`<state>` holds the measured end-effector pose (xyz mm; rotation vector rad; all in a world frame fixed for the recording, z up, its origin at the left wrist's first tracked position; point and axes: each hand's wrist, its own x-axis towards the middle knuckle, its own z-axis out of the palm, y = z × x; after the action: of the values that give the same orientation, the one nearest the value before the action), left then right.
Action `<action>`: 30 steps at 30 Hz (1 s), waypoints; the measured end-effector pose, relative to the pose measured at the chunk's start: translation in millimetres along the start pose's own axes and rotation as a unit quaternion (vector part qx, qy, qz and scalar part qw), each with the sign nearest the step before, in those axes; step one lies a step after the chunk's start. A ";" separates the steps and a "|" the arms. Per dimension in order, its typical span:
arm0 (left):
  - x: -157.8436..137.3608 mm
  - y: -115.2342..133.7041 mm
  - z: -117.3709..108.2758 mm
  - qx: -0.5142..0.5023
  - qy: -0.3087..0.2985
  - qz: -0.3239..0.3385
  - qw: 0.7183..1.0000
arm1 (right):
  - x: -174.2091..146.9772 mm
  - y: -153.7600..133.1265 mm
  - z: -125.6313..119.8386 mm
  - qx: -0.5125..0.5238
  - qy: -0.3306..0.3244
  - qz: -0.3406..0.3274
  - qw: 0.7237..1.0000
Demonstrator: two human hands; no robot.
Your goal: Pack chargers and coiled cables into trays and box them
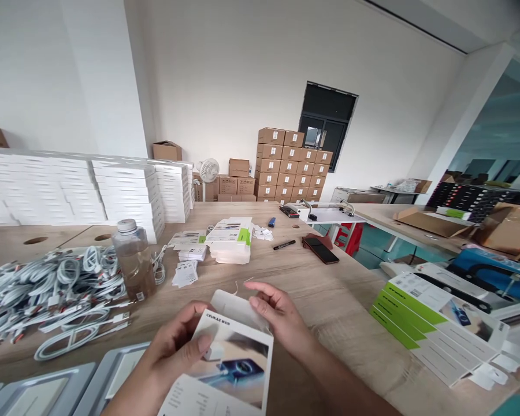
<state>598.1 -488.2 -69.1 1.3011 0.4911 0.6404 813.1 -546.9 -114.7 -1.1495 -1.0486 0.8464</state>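
Observation:
A white cardboard retail box (238,370), printed with a picture of a phone on a charger, is held tilted at the bottom centre. My left hand (177,344) grips its left side, thumb on the printed front. At the raised end flap (236,307), my right hand (281,315) has its thumb on the flap's right edge, its fingers partly hidden behind. To the left, coiled white cables (75,283) lie heaped beside a clear bottle (136,271). Grey trays (84,384) with pale inserts sit at lower left.
Flat printed cartons (229,237) and small cards (185,274) lie ahead. A marker (284,245) and a phone (321,251) rest farther right. Overlapping green-and-white cartons (433,329) occupy the right side. White boxes (125,193) are stacked at the back left, brown cartons (281,167) behind the table.

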 end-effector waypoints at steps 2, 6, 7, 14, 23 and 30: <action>0.9 -1.8 -2.1 0.007 -0.029 -0.001 1.000 | 0.2 -2.2 -2.2 -0.029 -0.022 -0.010 0.999; 4.4 -5.6 -5.5 0.017 -0.040 0.003 0.999 | -2.7 -4.6 -0.3 -0.089 -0.003 -0.061 0.994; 5.1 -5.9 -6.2 0.019 -0.041 0.004 0.999 | -3.6 -4.9 0.4 -0.111 0.003 -0.082 0.991; 3.6 -1.0 -6.3 0.052 -0.063 0.008 0.997 | -4.6 -7.2 -3.7 -0.167 -0.021 -0.158 0.973; 3.1 -8.8 -2.8 0.075 -0.050 -0.003 0.996 | -2.2 3.1 4.8 0.189 -0.024 0.157 0.969; 2.8 -13.4 -2.6 0.047 -0.016 -0.023 0.999 | -3.8 2.9 -1.7 0.036 -0.073 0.095 0.992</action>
<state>600.5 -486.2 -82.7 1.3822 0.5285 0.5640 813.5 -550.3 -118.4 -1.1517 -1.0290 1.1240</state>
